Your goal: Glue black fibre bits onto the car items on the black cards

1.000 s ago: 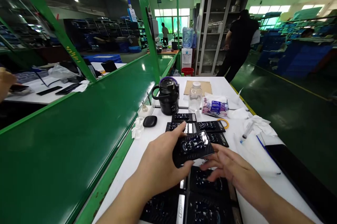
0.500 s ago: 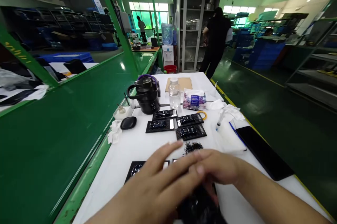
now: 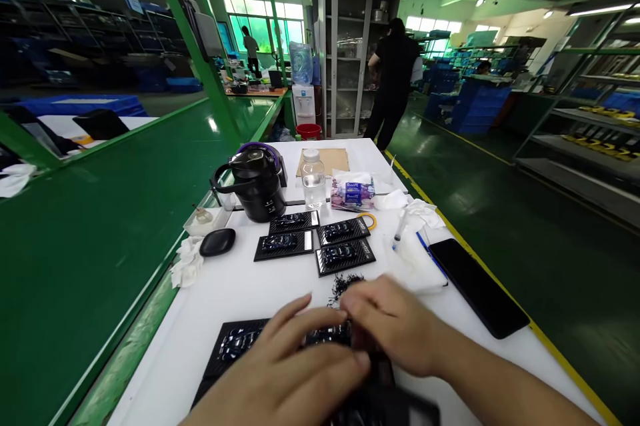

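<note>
My left hand (image 3: pixel 295 366) lies flat with fingers spread over a group of black packaged cards (image 3: pixel 235 344) at the near end of the white table (image 3: pixel 250 286). My right hand (image 3: pixel 393 326) rests beside it, fingers curled on a black card between the two hands; whether it grips the card is hidden. A small heap of black bits (image 3: pixel 345 284) lies just beyond my fingertips. Three more black cards (image 3: pixel 344 256) are laid out farther up the table.
A black kettle (image 3: pixel 255 185), a clear bottle (image 3: pixel 313 179), a tissue pack (image 3: pixel 353 191), a black pebble-shaped case (image 3: pixel 217 241), a syringe (image 3: pixel 400 229) and a dark phone (image 3: pixel 477 286) stand around. A green conveyor (image 3: pixel 100 213) borders the left. A person in black (image 3: pixel 393 79) walks away.
The card my left hand held up a second ago is down on the table. Both hands now press low over the near cards, and the view has swung to the right.
</note>
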